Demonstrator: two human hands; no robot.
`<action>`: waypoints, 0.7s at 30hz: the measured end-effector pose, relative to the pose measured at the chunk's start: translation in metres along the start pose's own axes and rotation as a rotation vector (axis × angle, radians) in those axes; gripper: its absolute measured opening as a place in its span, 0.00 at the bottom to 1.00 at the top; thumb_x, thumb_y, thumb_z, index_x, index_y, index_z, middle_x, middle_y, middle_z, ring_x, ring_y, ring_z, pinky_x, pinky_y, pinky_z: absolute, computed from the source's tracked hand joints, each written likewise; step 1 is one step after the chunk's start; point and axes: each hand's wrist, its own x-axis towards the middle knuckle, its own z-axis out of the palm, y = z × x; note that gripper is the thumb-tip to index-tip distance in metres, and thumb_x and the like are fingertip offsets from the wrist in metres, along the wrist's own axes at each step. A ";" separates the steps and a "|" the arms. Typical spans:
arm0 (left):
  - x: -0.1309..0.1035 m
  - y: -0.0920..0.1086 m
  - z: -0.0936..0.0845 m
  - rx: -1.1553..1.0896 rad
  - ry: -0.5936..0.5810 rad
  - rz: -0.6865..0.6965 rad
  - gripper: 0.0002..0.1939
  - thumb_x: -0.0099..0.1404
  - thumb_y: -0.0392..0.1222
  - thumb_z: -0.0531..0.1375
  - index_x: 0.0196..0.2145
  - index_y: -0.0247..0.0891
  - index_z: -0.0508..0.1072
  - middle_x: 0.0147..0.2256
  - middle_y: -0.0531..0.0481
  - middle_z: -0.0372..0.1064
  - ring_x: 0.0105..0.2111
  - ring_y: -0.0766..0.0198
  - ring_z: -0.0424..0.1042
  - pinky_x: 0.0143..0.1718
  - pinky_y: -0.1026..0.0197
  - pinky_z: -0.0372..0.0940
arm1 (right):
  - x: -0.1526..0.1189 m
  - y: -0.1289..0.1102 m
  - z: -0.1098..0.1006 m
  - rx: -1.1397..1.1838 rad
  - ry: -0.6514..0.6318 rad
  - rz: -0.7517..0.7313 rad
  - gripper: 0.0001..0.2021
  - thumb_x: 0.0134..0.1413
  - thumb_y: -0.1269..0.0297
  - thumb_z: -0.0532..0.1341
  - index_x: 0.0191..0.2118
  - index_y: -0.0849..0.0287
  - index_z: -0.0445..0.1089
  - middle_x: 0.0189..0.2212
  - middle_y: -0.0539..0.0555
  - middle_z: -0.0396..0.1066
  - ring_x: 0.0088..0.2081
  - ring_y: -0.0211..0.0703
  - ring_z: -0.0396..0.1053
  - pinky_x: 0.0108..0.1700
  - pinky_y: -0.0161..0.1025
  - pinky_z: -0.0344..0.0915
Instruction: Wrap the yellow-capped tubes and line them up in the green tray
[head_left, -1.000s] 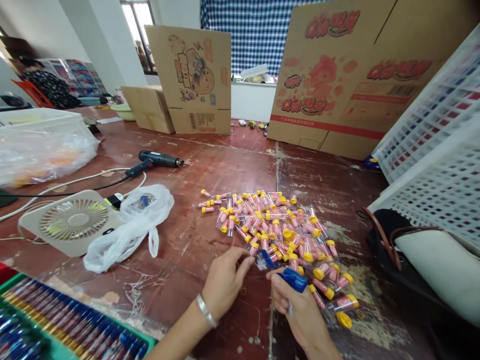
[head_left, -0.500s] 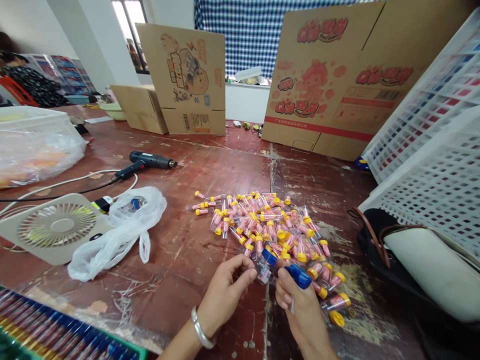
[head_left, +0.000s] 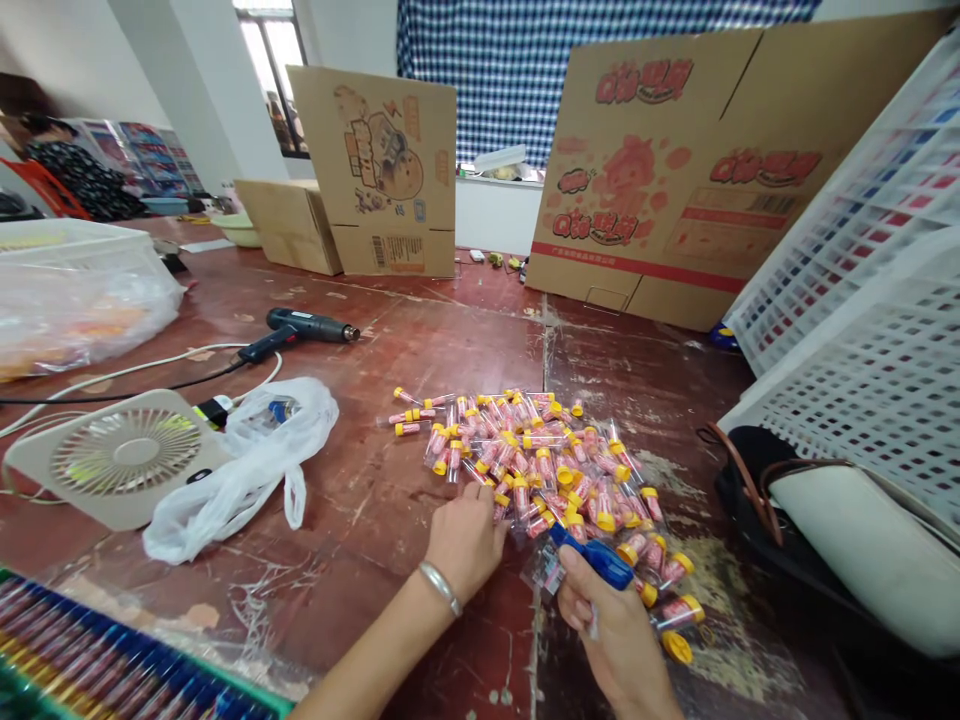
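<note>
A heap of small clear tubes with yellow caps and pink contents lies on the dark red tabletop. At its near left edge is my left hand, back upward, a silver bangle on the wrist. Its fingers point down beside the tubes, mostly hidden, so their grip does not show. My right hand is closed around a blue plastic piece, thumb on top. Clear film with small printing shows just left of that hand. What the blue piece is exactly, I cannot make out.
On the left are a heat gun, a small fan and a white plastic bag. A tray of capped tubes fills the lower left corner. White baskets and a pale bag stand right; cardboard boxes stand behind.
My left hand has turned palm down and moved forward to the tubes' edge, away from the clear film. My right hand still holds the blue piece, shifted slightly right and down.
</note>
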 end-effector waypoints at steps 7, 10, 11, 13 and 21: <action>-0.007 -0.001 0.008 -0.021 0.004 -0.042 0.07 0.58 0.37 0.58 0.36 0.36 0.71 0.35 0.38 0.73 0.33 0.50 0.75 0.30 0.57 0.61 | -0.003 -0.001 0.006 0.002 0.032 0.003 0.22 0.30 0.59 0.77 0.22 0.58 0.61 0.14 0.40 0.53 0.15 0.28 0.49 0.17 0.29 0.48; -0.026 -0.020 -0.004 -0.378 -0.012 -0.111 0.02 0.59 0.39 0.58 0.31 0.39 0.67 0.26 0.49 0.70 0.26 0.57 0.72 0.28 0.60 0.60 | -0.004 0.001 0.012 0.034 0.011 0.017 0.22 0.30 0.60 0.77 0.21 0.58 0.62 0.15 0.40 0.54 0.15 0.28 0.49 0.17 0.29 0.49; -0.035 -0.027 -0.009 -0.610 -0.042 -0.141 0.04 0.60 0.40 0.58 0.30 0.40 0.65 0.24 0.52 0.69 0.24 0.60 0.70 0.27 0.61 0.60 | -0.003 0.003 0.014 0.043 0.004 0.020 0.22 0.30 0.60 0.77 0.21 0.58 0.61 0.15 0.40 0.54 0.15 0.28 0.49 0.17 0.29 0.49; -0.055 -0.040 -0.015 -1.090 -0.112 -0.191 0.08 0.61 0.44 0.60 0.30 0.40 0.64 0.24 0.54 0.69 0.24 0.63 0.69 0.26 0.63 0.61 | -0.003 0.008 0.019 0.068 -0.003 0.033 0.22 0.31 0.61 0.77 0.21 0.58 0.60 0.15 0.40 0.54 0.15 0.28 0.49 0.17 0.30 0.50; -0.118 -0.051 0.000 -1.636 -0.097 -0.360 0.16 0.49 0.43 0.73 0.34 0.36 0.76 0.31 0.48 0.77 0.34 0.61 0.74 0.37 0.65 0.65 | -0.008 0.028 0.044 0.151 -0.139 0.128 0.22 0.39 0.62 0.75 0.23 0.57 0.57 0.16 0.38 0.49 0.15 0.27 0.47 0.16 0.28 0.48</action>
